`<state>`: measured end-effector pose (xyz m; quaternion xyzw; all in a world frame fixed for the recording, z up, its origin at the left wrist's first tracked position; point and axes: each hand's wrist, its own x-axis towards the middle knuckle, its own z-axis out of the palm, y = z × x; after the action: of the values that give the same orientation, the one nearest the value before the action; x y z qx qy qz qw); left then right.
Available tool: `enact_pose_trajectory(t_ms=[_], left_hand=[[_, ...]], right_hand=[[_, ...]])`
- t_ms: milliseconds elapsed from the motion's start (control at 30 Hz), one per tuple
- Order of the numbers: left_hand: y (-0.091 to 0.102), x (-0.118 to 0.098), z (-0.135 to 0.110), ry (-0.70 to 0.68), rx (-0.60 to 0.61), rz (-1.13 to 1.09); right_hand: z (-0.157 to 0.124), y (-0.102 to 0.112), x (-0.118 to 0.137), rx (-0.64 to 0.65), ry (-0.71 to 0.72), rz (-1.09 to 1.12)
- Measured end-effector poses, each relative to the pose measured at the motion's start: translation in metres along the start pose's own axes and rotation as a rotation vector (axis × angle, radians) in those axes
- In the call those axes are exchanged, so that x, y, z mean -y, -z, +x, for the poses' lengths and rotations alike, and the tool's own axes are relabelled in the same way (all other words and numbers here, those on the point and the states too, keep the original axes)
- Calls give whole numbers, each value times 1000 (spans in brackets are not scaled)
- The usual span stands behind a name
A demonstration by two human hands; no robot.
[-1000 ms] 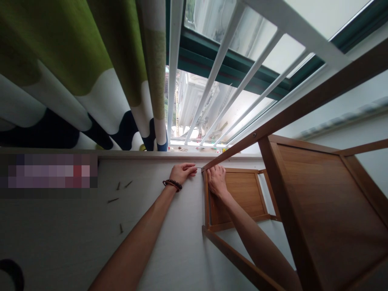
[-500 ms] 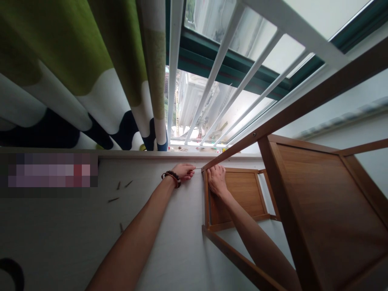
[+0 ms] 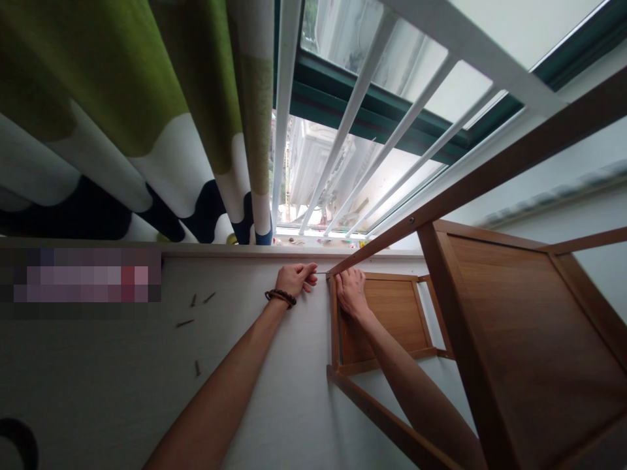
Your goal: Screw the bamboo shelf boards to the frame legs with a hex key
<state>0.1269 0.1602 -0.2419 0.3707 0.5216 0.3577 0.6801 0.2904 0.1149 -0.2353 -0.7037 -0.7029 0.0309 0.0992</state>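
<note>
While braced (right hand (image 3: 349,292)) — wooden frame (image 3: 334,326).

Soft daylight from the window (image 3: 372,150), blown-out glass, dim foreground, strong wide-angle edge distortion, slight blur

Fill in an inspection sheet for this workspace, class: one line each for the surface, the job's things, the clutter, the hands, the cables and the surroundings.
Surface: pale grey-white flat surface, running up to a window ledge.
Job's things: brown wooden shelf frame with panels, lying on its side; thin metal tool at the frame's far corner, type too small to tell.
Clutter: four small dark screws scattered at the left.
Hands: left hand, dark beaded bracelet at its wrist, pinches the tool; right hand lies on the frame's corner.
Cables: nothing seen.
Surroundings: green, white and navy curtain; white window bars.
</note>
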Motion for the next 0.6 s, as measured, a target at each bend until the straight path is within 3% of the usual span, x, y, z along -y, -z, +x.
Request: enact_pose_trajectory(t_ms=[233, 500, 600], left_hand=[[-10, 0, 7, -32, -122, 101], [6, 5, -4, -65, 74, 2], [8, 4, -5, -65, 79, 48]], right_hand=[[0, -1, -1, -1, 0, -10], [0, -1, -1, -8, 4, 6], [0, 0, -1, -5, 0, 1]])
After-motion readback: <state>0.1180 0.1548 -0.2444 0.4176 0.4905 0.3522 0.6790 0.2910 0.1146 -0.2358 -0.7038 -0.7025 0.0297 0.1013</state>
